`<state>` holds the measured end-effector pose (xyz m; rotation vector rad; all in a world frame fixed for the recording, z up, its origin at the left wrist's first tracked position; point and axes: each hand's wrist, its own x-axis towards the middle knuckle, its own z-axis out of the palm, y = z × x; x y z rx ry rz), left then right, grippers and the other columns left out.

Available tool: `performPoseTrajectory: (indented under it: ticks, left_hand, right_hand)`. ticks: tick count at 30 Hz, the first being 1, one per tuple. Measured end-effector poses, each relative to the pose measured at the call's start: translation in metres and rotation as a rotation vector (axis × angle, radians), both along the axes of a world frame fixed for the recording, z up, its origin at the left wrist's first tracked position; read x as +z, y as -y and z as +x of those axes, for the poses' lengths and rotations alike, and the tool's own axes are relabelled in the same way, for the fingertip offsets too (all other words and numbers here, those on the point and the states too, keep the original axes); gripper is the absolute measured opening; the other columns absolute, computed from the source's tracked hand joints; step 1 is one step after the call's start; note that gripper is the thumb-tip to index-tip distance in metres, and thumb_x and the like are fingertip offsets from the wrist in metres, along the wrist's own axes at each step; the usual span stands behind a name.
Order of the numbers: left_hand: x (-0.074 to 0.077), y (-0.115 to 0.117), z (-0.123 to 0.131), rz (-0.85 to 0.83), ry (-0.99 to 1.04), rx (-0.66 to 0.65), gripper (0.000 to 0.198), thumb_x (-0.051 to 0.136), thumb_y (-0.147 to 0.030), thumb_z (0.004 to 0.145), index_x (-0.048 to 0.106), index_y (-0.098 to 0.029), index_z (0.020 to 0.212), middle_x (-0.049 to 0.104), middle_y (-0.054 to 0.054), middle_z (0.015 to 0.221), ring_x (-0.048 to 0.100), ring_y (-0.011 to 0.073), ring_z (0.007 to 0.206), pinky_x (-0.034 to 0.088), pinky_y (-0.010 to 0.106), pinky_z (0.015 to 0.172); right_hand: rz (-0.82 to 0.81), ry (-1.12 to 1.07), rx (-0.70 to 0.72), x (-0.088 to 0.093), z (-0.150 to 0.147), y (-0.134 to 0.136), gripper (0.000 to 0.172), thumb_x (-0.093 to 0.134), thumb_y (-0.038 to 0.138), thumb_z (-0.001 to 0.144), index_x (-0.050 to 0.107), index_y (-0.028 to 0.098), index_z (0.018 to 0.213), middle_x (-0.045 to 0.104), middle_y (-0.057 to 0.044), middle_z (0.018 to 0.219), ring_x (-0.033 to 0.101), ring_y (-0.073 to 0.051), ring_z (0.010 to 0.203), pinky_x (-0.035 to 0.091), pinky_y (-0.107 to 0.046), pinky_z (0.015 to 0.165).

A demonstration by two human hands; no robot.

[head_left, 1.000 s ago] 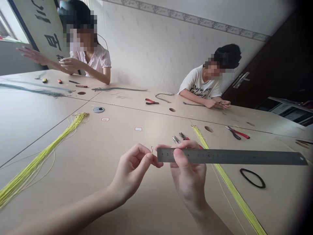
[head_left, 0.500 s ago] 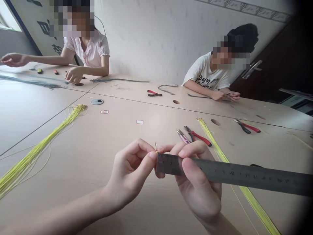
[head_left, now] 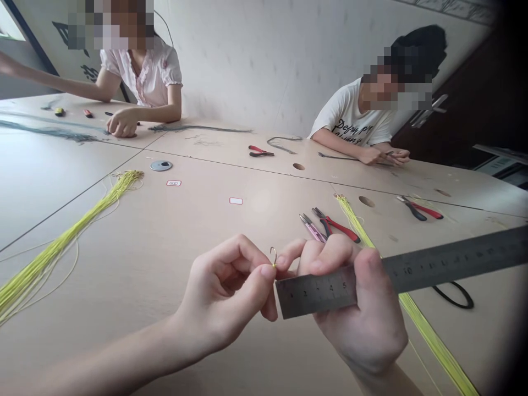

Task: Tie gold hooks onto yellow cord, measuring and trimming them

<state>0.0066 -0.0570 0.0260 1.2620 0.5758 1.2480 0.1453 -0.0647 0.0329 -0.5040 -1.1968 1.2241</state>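
Observation:
My left hand pinches a small gold wire loop between thumb and forefinger. The loop stands up from the fingertips, and a short yellow cord end may be held with it, though it is too small to tell. My right hand is shut on a steel ruler, thumb on its face. The ruler's zero end lies just below the loop, close to my left thumb. Part of the scale is hidden by my right thumb.
Pink-handled pliers and red-handled pliers lie just beyond my hands, beside a bundle of yellow cords. Another yellow bundle lies left. Two seated people work across the pale table.
The ruler has swung so its far end now rises to the right. Both hands have shifted right and slightly lower in view, and the loop shows more plainly above my fingertips.

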Motion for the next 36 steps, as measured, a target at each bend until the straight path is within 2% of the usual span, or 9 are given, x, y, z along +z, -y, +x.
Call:
performPoseTrajectory:
  ticks: [5,9,14,16,20,22,28,36]
  left_hand:
    - [0.0006,0.0007,-0.0007,0.022,-0.046,0.009,0.021,0.053,-0.022,0.086,0.050,-0.018,0.066,0.061,-0.003,0.045,0.053,0.0072,0.043,0.044,0.016,0.046]
    - [-0.0003,-0.0003,0.0002,-0.015,-0.066,0.012,0.019,0.055,-0.020,0.084,0.051,-0.018,0.066,0.060,-0.004,0.043,0.055,0.0085,0.043,0.045,0.018,0.046]
    - [-0.0019,-0.0023,0.0003,-0.056,-0.038,-0.003,0.017,0.058,-0.019,0.082,0.052,-0.017,0.065,0.061,-0.002,0.048,0.058,0.0096,0.044,0.046,0.018,0.045]
    - [-0.0025,-0.0030,0.0002,-0.066,-0.032,-0.011,0.017,0.059,-0.018,0.081,0.053,-0.017,0.065,0.063,-0.002,0.049,0.058,0.0094,0.044,0.046,0.018,0.044]
    - [-0.0033,-0.0033,0.0006,-0.057,-0.035,-0.027,0.019,0.058,-0.017,0.081,0.053,-0.018,0.063,0.064,-0.002,0.046,0.058,0.0105,0.045,0.048,0.020,0.046]
    - [-0.0035,-0.0025,0.0009,-0.052,-0.036,-0.033,0.017,0.058,-0.016,0.081,0.054,-0.018,0.064,0.065,-0.001,0.048,0.059,0.0113,0.048,0.049,0.021,0.048]
    - [-0.0010,-0.0014,0.0011,-0.023,-0.051,0.002,0.021,0.059,-0.020,0.080,0.052,-0.017,0.061,0.064,0.000,0.046,0.058,0.0117,0.044,0.049,0.022,0.045]
    - [0.0014,-0.0030,-0.0001,-0.005,-0.081,0.016,0.026,0.060,-0.031,0.080,0.049,-0.018,0.061,0.060,0.000,0.044,0.055,0.0120,0.042,0.046,0.022,0.042]
  right_hand:
    - [-0.035,-0.004,-0.033,0.0029,0.0014,0.0000,0.036,0.037,0.041,0.092,0.063,0.021,0.078,0.057,0.001,0.063,0.061,-0.017,0.073,0.052,-0.034,0.066]
    - [-0.048,-0.016,-0.034,0.0059,0.0032,0.0014,0.030,0.045,0.032,0.088,0.061,0.018,0.067,0.050,0.002,0.058,0.058,-0.015,0.067,0.052,-0.031,0.064]
    - [-0.101,-0.008,0.016,0.0076,0.0037,0.0045,0.035,0.040,0.037,0.091,0.061,0.019,0.069,0.050,0.001,0.059,0.062,-0.017,0.072,0.056,-0.036,0.063]
    - [-0.102,-0.005,-0.025,0.0077,0.0029,0.0040,0.036,0.040,0.039,0.091,0.062,0.020,0.070,0.052,0.001,0.060,0.064,-0.018,0.074,0.057,-0.037,0.065]
    - [-0.065,-0.027,-0.228,0.0074,0.0007,0.0009,0.034,0.042,0.036,0.090,0.061,0.019,0.067,0.050,0.002,0.059,0.066,-0.019,0.074,0.058,-0.034,0.061]
    - [-0.035,-0.002,-0.261,0.0073,0.0004,-0.0001,0.034,0.042,0.035,0.090,0.061,0.019,0.067,0.050,0.002,0.059,0.066,-0.018,0.069,0.058,-0.034,0.060]
    - [0.003,0.024,-0.268,0.0067,0.0006,0.0016,0.036,0.038,0.030,0.093,0.062,0.020,0.068,0.050,0.003,0.061,0.061,-0.012,0.056,0.057,-0.042,0.074]
    - [-0.076,0.031,-0.239,0.0057,-0.0019,0.0031,0.030,0.043,0.034,0.090,0.062,0.023,0.069,0.053,0.003,0.058,0.060,-0.013,0.053,0.058,-0.037,0.065]
